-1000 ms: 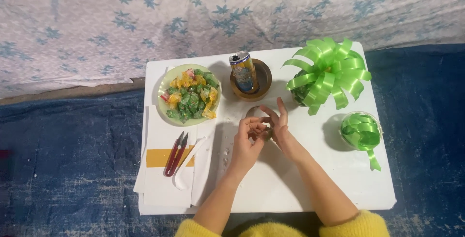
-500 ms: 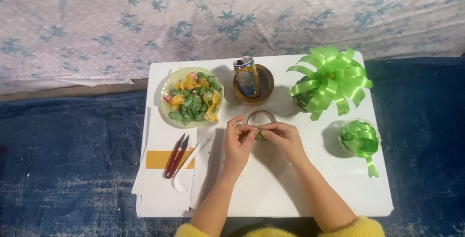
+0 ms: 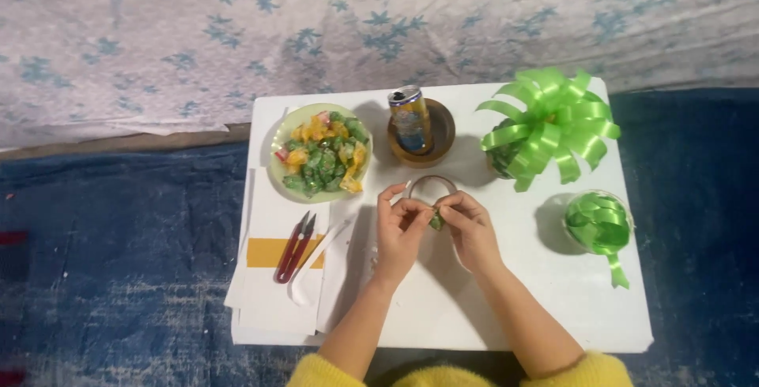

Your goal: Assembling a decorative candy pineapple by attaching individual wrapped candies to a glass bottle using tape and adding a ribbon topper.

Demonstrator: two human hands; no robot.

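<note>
Green-wrapped small candy sits pinched between both hands over the white tabletop: left hand and right hand fingertips closed narrowly on its ends, apparently mid-unwrapping. Twisting it open likely needs opposed pulls.

Left hand and right hand together on a small green piece, beside a tape ring on the white table

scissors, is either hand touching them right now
No, the red scissors lie on the white paper at the left, apart from the left hand and right hand, which pinch a small green piece.
</note>
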